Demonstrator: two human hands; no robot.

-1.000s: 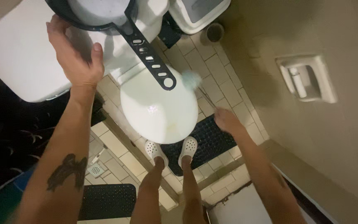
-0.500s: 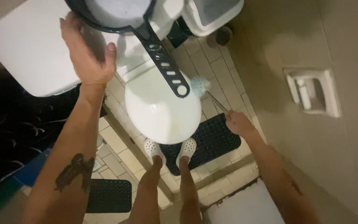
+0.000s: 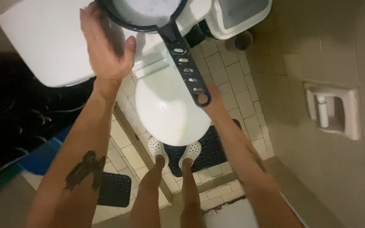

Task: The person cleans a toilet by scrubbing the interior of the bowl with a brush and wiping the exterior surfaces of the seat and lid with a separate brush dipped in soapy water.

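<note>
Both hands are working above the toilet. Nearest to me, I am standing in white perforated clogs on a black dotted mat, which is lying on the tiled floor in front of the bowl. Beyond my feet, the closed white toilet lid is facing up. My right hand is reaching in just beside the lid's right edge, directly under the end of a dark slotted handle; the handle is covering the fingers, so I cannot tell whether this hand is open or closed, or whether it is gripping anything. Farther out, my left hand is spread open, fingers extended, palm lying against the white cistern. It is touching the rim of a dark round dipper, which is sitting on top of the cistern with its handle projecting over the lid. Farthest right, a recessed paper holder is sitting in the wall.
</note>
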